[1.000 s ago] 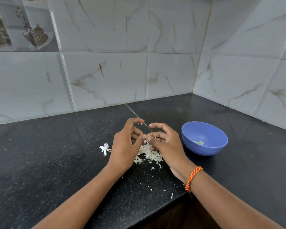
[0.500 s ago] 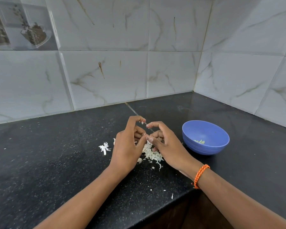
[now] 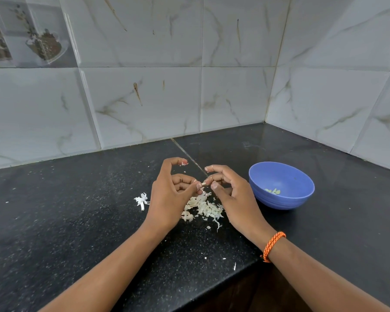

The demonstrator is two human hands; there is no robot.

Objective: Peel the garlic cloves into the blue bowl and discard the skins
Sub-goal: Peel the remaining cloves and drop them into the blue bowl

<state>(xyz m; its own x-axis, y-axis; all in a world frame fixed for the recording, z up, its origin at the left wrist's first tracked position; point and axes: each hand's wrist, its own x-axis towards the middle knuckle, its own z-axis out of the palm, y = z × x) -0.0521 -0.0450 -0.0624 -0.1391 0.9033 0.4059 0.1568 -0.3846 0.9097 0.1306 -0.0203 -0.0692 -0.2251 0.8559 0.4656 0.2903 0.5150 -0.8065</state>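
My left hand (image 3: 170, 197) and my right hand (image 3: 231, 194) meet over the black counter, fingertips together. Between them they pinch a small pale garlic clove (image 3: 203, 183); most of it is hidden by the fingers. Both index fingers are raised and curled above it. Under the hands lies a heap of white garlic skins (image 3: 204, 207). A blue bowl (image 3: 286, 200) stands just right of my right hand, with a few peeled cloves (image 3: 273, 191) at its bottom.
A separate white garlic stem piece (image 3: 141, 200) lies left of my left hand. Small skin flakes (image 3: 223, 260) dot the counter near its front edge (image 3: 212, 296). Tiled walls close the corner behind and to the right.
The hands have drawn slightly apart, so the clove shows between the fingertips. The view has shifted a little; the bowl and the skins have stayed in place.
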